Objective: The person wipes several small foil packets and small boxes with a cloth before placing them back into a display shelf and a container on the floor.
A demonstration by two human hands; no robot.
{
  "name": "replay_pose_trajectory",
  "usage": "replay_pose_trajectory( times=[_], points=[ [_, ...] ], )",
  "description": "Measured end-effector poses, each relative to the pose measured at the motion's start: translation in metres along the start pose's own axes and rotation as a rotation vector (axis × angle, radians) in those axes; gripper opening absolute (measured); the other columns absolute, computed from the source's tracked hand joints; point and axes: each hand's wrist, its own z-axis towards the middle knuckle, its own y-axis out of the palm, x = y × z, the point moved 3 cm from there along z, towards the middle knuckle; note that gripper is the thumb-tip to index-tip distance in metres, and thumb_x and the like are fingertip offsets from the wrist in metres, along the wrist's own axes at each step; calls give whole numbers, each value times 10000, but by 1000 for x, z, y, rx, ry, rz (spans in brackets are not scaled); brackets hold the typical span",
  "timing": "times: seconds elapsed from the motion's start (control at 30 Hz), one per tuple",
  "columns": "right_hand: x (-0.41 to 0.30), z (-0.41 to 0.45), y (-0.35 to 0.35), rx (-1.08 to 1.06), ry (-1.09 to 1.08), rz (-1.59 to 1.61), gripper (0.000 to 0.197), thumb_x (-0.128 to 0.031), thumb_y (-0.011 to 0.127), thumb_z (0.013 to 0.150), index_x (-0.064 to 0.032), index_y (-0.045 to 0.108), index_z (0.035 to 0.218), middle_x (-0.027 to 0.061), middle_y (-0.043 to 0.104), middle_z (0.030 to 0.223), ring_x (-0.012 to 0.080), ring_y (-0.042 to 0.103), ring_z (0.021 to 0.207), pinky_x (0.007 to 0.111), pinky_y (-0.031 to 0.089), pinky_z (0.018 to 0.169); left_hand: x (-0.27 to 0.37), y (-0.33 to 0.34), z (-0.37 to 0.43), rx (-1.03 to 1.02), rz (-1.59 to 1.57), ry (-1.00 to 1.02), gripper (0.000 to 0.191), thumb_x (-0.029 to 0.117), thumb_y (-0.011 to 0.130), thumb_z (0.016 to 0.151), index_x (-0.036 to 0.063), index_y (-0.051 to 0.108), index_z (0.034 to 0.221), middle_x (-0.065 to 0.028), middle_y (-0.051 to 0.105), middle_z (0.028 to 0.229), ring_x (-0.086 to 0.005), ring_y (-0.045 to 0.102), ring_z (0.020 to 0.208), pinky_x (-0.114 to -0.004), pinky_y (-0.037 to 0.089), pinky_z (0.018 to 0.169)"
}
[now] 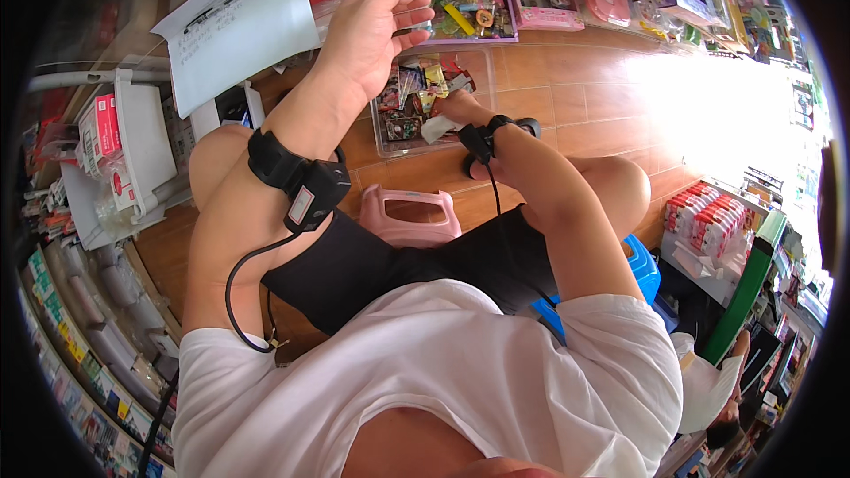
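Observation:
My left hand (372, 36) is raised in front of a low shelf, its fingers apart and slightly bent. A clear plastic edge shows beside its fingertips; I see nothing gripped. Lower and to the right, my right hand (458, 106) reaches into a clear plastic bin (493, 79) on the floor. Small printed packets (405, 89) fill the bin, with a yellow packet (435, 79) by the fingers. A crumpled white piece (438, 129), perhaps paper or plastic, lies against the right hand. The fingertips are partly hidden, so whether they grip anything is unclear.
A purple-edged box of small toys (465, 13) stands on the shelf behind the bin. A paper sheet with a pen (242, 33) hangs over at left. Between my legs is a pink plastic stool (412, 226). Stocked shelves line both sides; another person (710, 385) is at lower right.

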Motion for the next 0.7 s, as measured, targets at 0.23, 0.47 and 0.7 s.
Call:
replay_pose_trajectory(
  times=[0.23, 0.47, 0.7],
  points=[
    [-27, 27, 27, 266, 384, 494, 365, -319, 671, 889, 37, 713, 962, 228, 728, 920, 383, 705, 828, 474, 553, 761, 0, -4, -1, 24, -9, -3, 272, 162, 567, 978, 20, 637, 1199, -107, 666, 1164, -218, 633, 1079, -372, 508, 927],
    [-40, 51, 46, 387, 421, 687, 603, -321, 808, 796, 71, 576, 1191, 286, 684, 1160, 407, 669, 1098, 455, 536, 920, -6, 2, 4, 23, -15, -69, 280, 155, 567, 973, 4, 622, 1203, -128, 664, 1158, -222, 635, 1074, -369, 504, 916],
    [-55, 79, 55, 507, 257, 615, 565, -243, 813, 762, 12, 569, 1203, 256, 689, 1134, 419, 660, 1085, 480, 539, 911, -11, 1, 5, 76, 11, -99, 219, 111, 511, 986, 14, 636, 1137, -97, 682, 1076, -192, 659, 980, -337, 529, 837]
  ],
)
